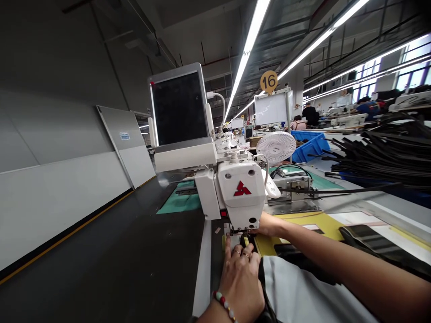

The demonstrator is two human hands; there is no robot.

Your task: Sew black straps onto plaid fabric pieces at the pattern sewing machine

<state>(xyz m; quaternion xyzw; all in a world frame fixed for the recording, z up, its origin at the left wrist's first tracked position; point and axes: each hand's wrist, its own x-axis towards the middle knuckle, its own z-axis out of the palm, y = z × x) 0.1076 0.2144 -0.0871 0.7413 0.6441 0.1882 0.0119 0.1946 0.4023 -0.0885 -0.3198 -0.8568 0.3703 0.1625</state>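
A white sewing machine (240, 193) with a red logo stands in front of me. My left hand (240, 280), with rings and a bead bracelet, rests below the needle, its fingers stretched forward onto black material (292, 258) and a yellow template (323, 224). My right hand (269, 225) reaches in beside the machine head, mostly hidden behind it; its fingers do not show. A grey-white piece of fabric (303, 291) lies over the near part of the work.
A dark screen (180, 107) sits on the machine. A small white fan (276, 146), blue bins (310, 146) and a stack of black strips (387, 154) stand to the right. A dark floor aisle (117, 251) runs left. Other workers sit far behind.
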